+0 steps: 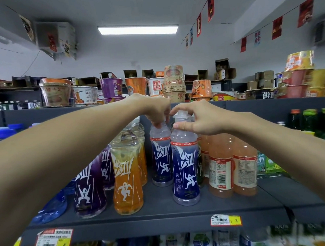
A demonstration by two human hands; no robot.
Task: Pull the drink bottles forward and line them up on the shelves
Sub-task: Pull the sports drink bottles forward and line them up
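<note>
Two clear bottles with dark blue labels stand mid-shelf. My right hand [199, 119] grips the neck of the front blue bottle [185, 170]; its white cap shows between my fingers. Just behind and to the left, my left hand [155, 110] pinches the top of the rear blue bottle [161, 156]. Left of them stand an orange bottle [127, 179] with another behind it, and a purple bottle [88, 185]. Two pink-orange bottles [233, 166] stand to the right, their labels turned backwards.
The dark grey shelf [162, 215] carries price tags [225, 219] on its front lip. Blue water bottles [51, 204] stand at the far left, dark green bottles [308, 120] at the right. Instant noodle cups [174, 82] crowd the shelf above. More drinks fill the shelf below.
</note>
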